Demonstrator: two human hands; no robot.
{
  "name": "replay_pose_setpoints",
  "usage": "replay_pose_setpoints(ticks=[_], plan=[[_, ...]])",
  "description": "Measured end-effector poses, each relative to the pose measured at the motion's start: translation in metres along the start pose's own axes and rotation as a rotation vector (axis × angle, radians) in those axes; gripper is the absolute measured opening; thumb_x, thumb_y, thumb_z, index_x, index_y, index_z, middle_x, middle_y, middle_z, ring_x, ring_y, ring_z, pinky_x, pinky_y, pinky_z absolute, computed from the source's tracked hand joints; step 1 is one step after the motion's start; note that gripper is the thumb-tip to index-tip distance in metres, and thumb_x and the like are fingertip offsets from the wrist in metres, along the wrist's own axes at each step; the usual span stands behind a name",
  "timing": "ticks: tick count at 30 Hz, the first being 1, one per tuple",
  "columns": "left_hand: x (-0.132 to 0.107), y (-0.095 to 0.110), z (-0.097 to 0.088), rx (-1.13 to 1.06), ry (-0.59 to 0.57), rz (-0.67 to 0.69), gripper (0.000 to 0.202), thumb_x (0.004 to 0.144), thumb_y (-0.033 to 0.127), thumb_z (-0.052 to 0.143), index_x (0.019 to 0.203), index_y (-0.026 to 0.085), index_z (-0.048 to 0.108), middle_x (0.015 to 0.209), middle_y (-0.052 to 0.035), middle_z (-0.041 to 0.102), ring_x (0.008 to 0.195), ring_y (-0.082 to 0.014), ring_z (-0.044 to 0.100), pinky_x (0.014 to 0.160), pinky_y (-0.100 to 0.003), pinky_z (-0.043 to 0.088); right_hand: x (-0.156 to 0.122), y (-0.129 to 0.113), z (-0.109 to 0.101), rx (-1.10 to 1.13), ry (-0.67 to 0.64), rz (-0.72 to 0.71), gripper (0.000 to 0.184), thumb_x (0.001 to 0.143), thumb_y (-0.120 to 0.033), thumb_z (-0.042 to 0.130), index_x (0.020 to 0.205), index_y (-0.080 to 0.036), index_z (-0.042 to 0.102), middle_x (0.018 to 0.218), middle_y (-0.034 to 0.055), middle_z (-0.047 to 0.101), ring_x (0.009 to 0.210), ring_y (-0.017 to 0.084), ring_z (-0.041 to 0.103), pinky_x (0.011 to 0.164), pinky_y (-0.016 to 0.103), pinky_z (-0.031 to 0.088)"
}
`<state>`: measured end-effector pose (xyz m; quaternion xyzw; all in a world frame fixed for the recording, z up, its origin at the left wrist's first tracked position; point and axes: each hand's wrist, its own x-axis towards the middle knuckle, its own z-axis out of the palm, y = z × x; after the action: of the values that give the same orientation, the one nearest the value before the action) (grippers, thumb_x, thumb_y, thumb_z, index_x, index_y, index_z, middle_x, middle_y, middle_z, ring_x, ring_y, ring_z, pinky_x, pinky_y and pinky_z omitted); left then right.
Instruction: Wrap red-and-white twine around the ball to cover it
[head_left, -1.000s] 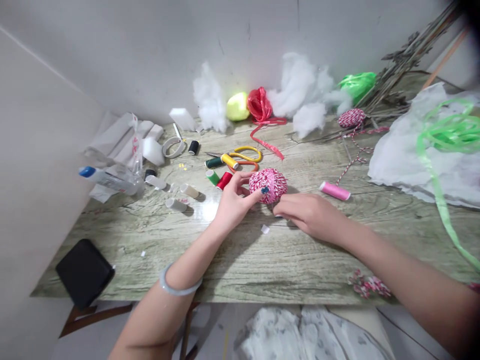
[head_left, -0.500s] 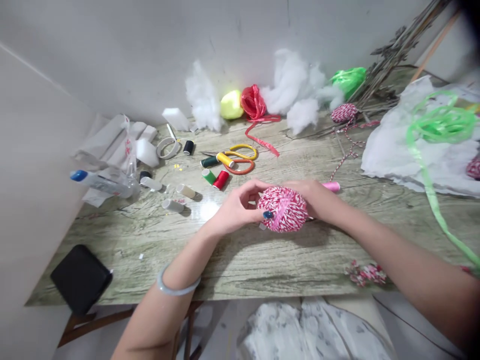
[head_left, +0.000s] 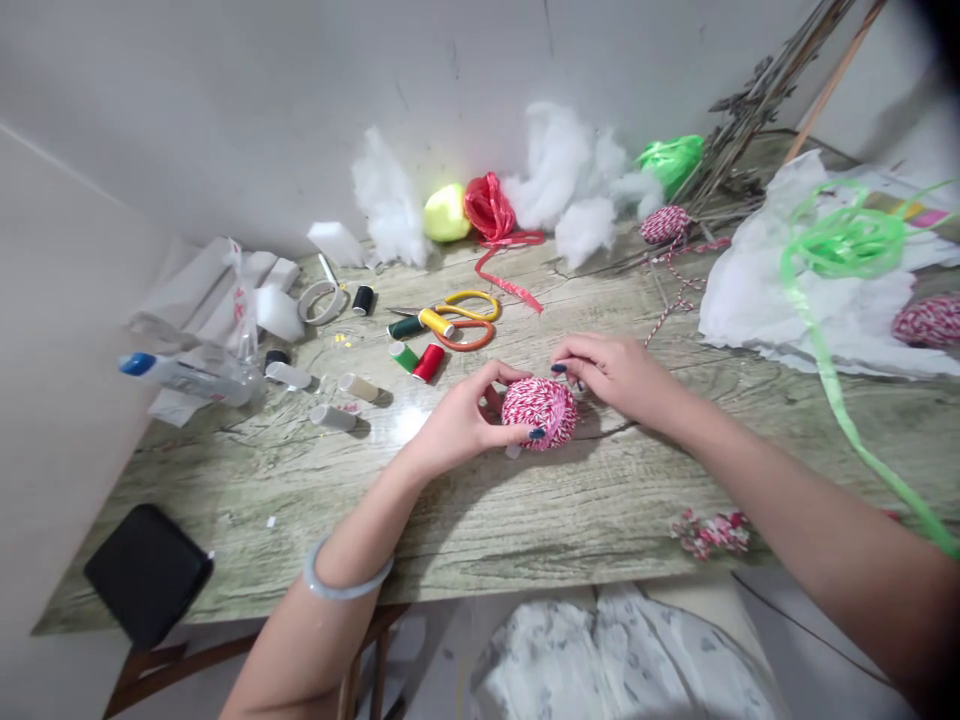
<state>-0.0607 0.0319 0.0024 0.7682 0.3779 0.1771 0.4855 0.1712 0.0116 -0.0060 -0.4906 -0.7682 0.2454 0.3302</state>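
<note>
My left hand [head_left: 466, 420] is wrapped round the left side of a ball of red and white twine [head_left: 534, 412], thumb across its front. A pink band of thread runs over the ball's right part. Just beyond the ball's upper right, my right hand [head_left: 611, 375] is closed in a pinch, thumb against forefinger. Whatever it pinches is too small or hidden to make out. On the table left of the hands lie a red thread spool [head_left: 429, 363], a green thread spool [head_left: 403, 356] and scissors [head_left: 472, 320] with a yellow spool [head_left: 436, 323] across them.
Behind are white stuffing [head_left: 551, 165], a red ribbon bundle [head_left: 490, 208] and a smaller twine ball [head_left: 664, 225]. White cloth with green ribbon [head_left: 847, 245] lies right. A glue bottle [head_left: 187, 378] and black box [head_left: 148, 575] are left; a red-pink bundle [head_left: 710, 533] is near the front edge.
My right hand has come out from behind the twine ball to its upper right, now pinching. The ball has turned slightly in my left hand. The pink spool is no longer visible.
</note>
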Motion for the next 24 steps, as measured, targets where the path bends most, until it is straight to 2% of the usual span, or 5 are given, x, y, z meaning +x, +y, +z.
replay_pose_setpoints(ticks=[6,9,13,19,24], plan=[[0.001,-0.001,0.001,0.166,0.103,0.047,0.067,0.075,0.042,0.076,0.134,0.026,0.049,0.118,-0.0075,0.052,0.087,-0.0160,0.053,0.074,-0.028,0.051,-0.003,-0.013,0.001,0.113,0.021,-0.028,0.016,0.093,-0.020,0.049,0.084,-0.020,0.062,0.076,0.0001,0.064,0.070,0.015,0.057,0.068,0.026,0.040],[0.001,-0.002,0.002,0.216,0.133,0.062,0.061,0.077,0.041,0.074,0.133,0.028,0.053,0.115,-0.0078,0.050,0.097,-0.0205,0.054,0.077,-0.030,0.052,-0.005,-0.014,0.003,0.111,-0.013,-0.087,0.017,0.093,-0.017,0.048,0.085,-0.021,0.062,0.082,0.0012,0.067,0.074,0.015,0.058,0.070,0.026,0.041],[0.002,-0.008,0.004,0.192,0.237,0.035,0.056,0.079,0.038,0.071,0.131,0.027,0.055,0.126,-0.0094,0.051,0.104,-0.0230,0.055,0.077,-0.030,0.052,-0.007,-0.013,0.008,0.087,-0.063,-0.173,0.019,0.094,-0.015,0.046,0.087,-0.020,0.063,0.084,0.0019,0.067,0.077,0.016,0.058,0.071,0.027,0.041],[0.007,-0.018,0.004,-0.083,0.307,-0.058,0.050,0.086,0.039,0.063,0.132,0.025,0.051,0.128,-0.0097,0.055,0.077,-0.0135,0.055,0.055,-0.022,0.051,-0.010,-0.010,0.018,0.007,-0.132,-0.251,0.019,0.095,-0.013,0.046,0.090,-0.020,0.063,0.086,0.0031,0.065,0.080,0.016,0.058,0.073,0.026,0.041],[0.010,-0.016,0.005,-0.404,0.317,-0.084,0.053,0.087,0.046,0.060,0.136,0.031,0.047,0.120,-0.0088,0.057,0.074,-0.0131,0.054,0.048,-0.020,0.051,-0.011,-0.007,0.022,-0.025,-0.157,-0.284,0.020,0.094,-0.011,0.045,0.092,-0.020,0.063,0.089,0.0039,0.066,0.082,0.016,0.058,0.074,0.026,0.041]])
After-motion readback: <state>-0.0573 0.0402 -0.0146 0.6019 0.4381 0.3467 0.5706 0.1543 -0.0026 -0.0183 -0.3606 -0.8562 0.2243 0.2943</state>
